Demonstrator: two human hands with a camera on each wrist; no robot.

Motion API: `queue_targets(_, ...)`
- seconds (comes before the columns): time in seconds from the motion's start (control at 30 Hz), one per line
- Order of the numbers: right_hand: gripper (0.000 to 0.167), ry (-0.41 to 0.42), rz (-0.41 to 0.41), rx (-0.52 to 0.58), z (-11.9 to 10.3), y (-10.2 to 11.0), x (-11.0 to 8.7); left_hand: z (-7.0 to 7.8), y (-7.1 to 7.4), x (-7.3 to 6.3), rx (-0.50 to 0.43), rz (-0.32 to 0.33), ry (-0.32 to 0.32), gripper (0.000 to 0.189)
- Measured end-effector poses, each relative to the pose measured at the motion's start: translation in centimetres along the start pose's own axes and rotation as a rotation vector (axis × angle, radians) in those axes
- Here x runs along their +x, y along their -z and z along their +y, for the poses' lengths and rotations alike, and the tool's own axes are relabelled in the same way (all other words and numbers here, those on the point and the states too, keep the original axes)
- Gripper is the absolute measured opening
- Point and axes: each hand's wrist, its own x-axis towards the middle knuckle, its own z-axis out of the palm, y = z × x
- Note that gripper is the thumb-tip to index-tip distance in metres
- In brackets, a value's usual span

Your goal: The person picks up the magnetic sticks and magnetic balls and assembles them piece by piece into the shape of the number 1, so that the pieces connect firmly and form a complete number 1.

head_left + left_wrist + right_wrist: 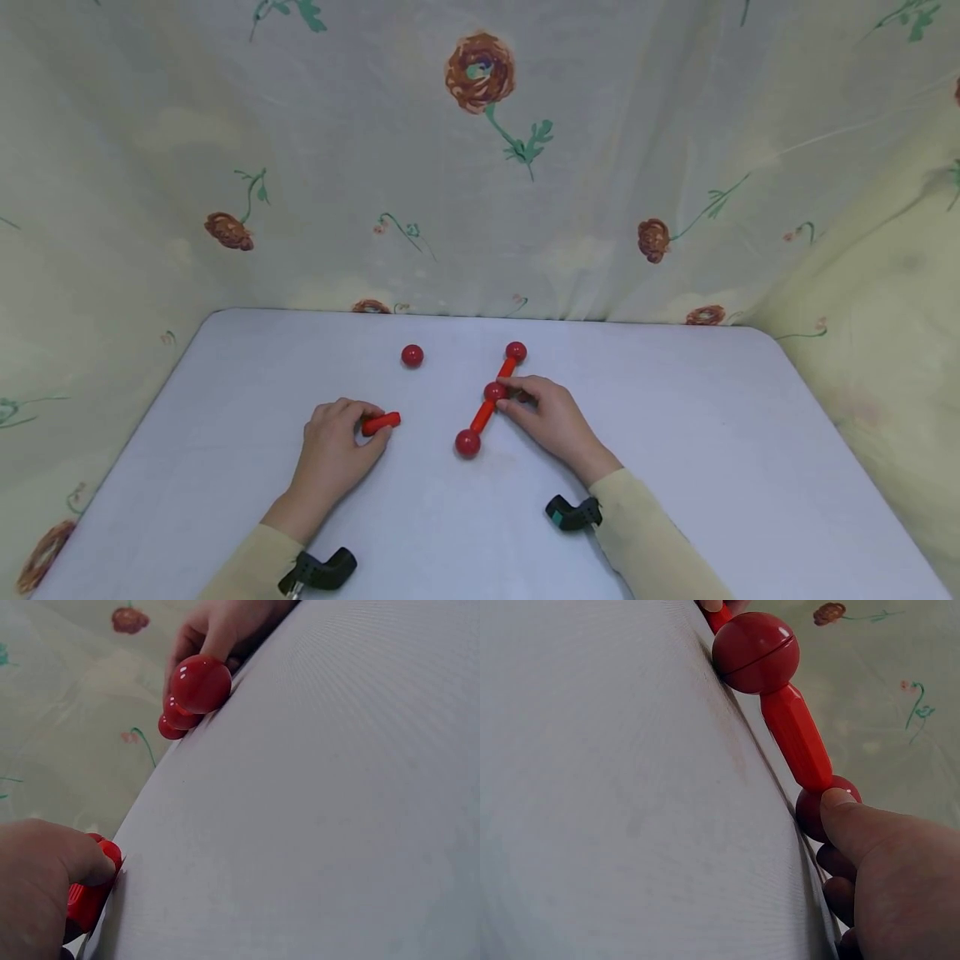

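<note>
Left hand (335,442) near front edge of table (675,467), fingers curled around short red rod (381,422); rod lies on table, end sticks out to right. Right hand (547,417) rests beside ball-and-rod chain (491,397), fingertips (838,799) pinch middle ball (495,391). Chain lies flat, diagonal: near ball (467,443), rod, middle ball, rod, far ball (515,352). Loose red ball (412,356) farther back, left of chain, well apart from both hands. Flowered cloth (480,150) behind table.
</note>
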Motion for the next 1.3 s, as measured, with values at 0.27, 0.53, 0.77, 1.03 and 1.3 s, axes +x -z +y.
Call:
queue_targets(0.27,0.038,-0.018,-0.008,0.0,0.0,0.1,-0.1,0.2,0.0,0.0,0.003,-0.017,0.015,0.022)
queue_targets(0.53,0.039,-0.021,-0.007,0.006,0.1,0.3,-0.3,0.2,-0.2,0.0,-0.026,-0.013,-0.004,0.022)
queue_targets(0.77,0.038,-0.018,-0.008,0.004,-0.1,0.1,-0.2,0.1,-0.4,-0.2,-0.07,0.019,-0.028,0.019)
queue_targets(1.03,0.038,-0.009,-0.002,-0.003,0.1,0.1,-0.1,1.2,-0.4,-0.5,-0.144,0.002,-0.025,0.016)
queue_targets(1.3,0.039,-0.001,-0.006,0.001,0.1,0.1,0.0,2.2,-0.7,-0.8,-0.153,-0.019,-0.02,0.019)
